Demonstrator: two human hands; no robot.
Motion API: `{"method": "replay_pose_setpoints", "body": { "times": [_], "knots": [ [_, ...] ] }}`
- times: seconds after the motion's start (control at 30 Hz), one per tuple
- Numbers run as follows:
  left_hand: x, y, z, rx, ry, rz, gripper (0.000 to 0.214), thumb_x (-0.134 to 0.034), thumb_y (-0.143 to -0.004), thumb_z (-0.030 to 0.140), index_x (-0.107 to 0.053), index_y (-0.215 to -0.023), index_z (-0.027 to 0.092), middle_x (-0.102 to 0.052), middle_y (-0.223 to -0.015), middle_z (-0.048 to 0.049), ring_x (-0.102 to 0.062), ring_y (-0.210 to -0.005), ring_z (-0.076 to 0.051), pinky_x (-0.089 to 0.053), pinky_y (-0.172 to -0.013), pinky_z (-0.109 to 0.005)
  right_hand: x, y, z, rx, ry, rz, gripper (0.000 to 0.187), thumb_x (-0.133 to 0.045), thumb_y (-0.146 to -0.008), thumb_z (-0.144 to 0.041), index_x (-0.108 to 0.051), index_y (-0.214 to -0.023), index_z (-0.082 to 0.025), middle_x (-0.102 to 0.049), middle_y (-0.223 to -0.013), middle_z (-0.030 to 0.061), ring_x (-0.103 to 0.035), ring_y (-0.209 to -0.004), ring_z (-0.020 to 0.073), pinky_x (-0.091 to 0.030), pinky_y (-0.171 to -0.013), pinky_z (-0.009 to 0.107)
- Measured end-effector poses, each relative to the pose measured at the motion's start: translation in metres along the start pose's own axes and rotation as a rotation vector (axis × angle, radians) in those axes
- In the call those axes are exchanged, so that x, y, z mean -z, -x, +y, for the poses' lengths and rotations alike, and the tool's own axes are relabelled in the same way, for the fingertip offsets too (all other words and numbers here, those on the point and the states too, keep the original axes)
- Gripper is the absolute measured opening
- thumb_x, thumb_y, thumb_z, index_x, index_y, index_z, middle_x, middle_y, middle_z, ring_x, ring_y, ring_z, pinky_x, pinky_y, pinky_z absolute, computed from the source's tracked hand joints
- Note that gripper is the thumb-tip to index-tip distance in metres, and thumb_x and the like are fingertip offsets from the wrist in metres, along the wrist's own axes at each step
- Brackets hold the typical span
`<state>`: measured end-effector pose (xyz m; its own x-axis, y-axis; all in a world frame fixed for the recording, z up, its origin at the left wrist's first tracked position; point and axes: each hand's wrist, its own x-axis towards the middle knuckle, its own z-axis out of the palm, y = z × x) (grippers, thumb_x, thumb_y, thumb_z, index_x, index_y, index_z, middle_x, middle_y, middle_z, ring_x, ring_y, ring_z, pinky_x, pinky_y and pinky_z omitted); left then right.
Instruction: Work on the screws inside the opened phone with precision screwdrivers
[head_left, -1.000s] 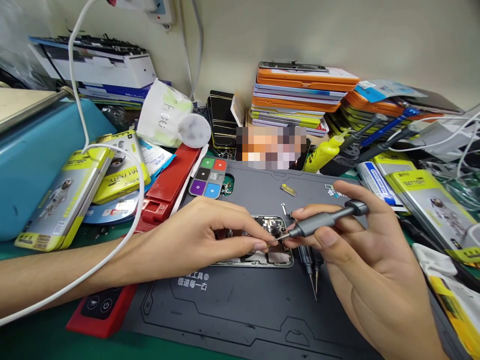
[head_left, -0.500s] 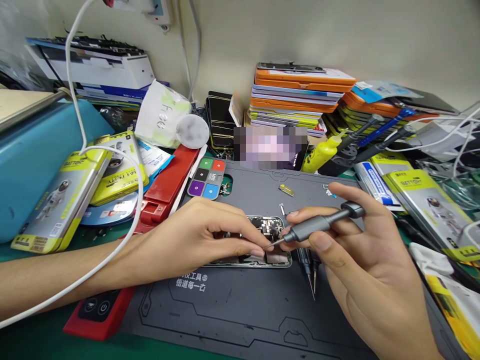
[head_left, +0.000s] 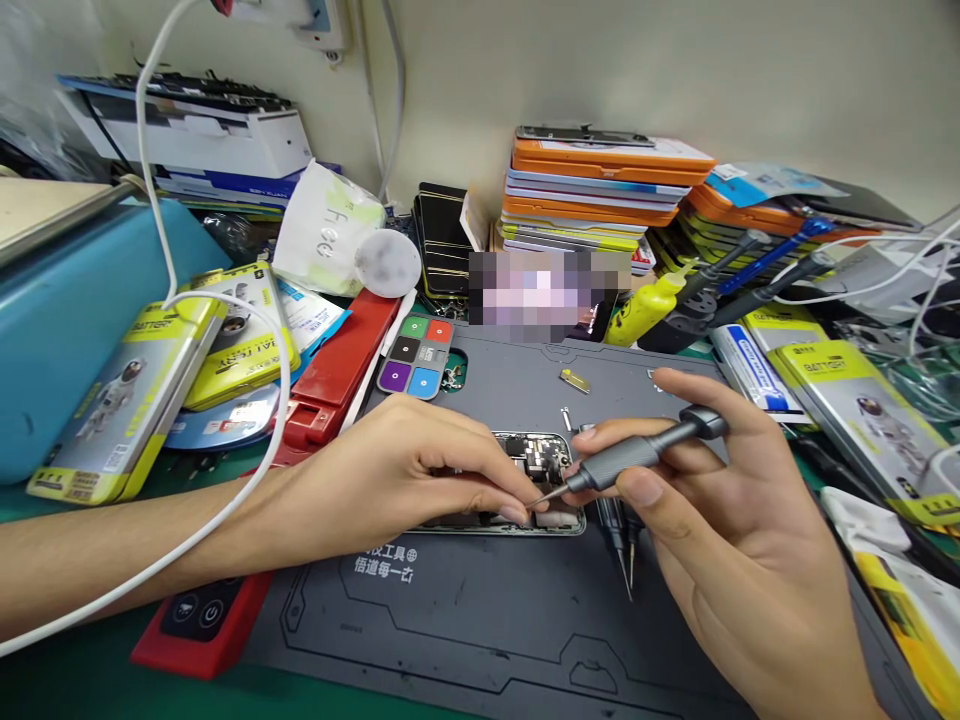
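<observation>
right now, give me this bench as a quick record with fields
left hand: lies on phone, thumb by driver tip
right hand: fingers hold driver, tip down in phone
phone: open, flat on grey mat
spare drivers: on mat, right of phone
left side: battery boxes
back: stacked cases

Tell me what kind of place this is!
Most likely a phone repair bench. An opened phone lies on a grey mat, the right hand holds a small screwdriver to it, and boxed battery packs are piled at both sides.
</observation>
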<state>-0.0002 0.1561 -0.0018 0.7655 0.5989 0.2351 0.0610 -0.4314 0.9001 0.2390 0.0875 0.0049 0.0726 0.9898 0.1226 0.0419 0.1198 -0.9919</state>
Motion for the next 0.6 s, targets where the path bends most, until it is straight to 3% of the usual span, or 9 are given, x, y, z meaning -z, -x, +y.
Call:
{"method": "replay_pose_setpoints", "body": {
  "times": [0.6],
  "knots": [
    [0.0019,-0.0007,0.0051,0.001,0.051,-0.057,0.018,-0.072,-0.100,0.022,-0.082,-0.114,0.016,-0.081,-0.109,-0.0014,-0.077,-0.099,-0.012,-0.057,-0.089,-0.017,0.0004,-0.0008,-0.0008,-0.023,-0.029,-0.017,0.045,-0.073,-0.099,-0.027,-0.055,-0.139,-0.036,-0.080,-0.102,0.0014,-0.078,-0.084,0.0132,-0.067,-0.079,0.019]
  ]
}}
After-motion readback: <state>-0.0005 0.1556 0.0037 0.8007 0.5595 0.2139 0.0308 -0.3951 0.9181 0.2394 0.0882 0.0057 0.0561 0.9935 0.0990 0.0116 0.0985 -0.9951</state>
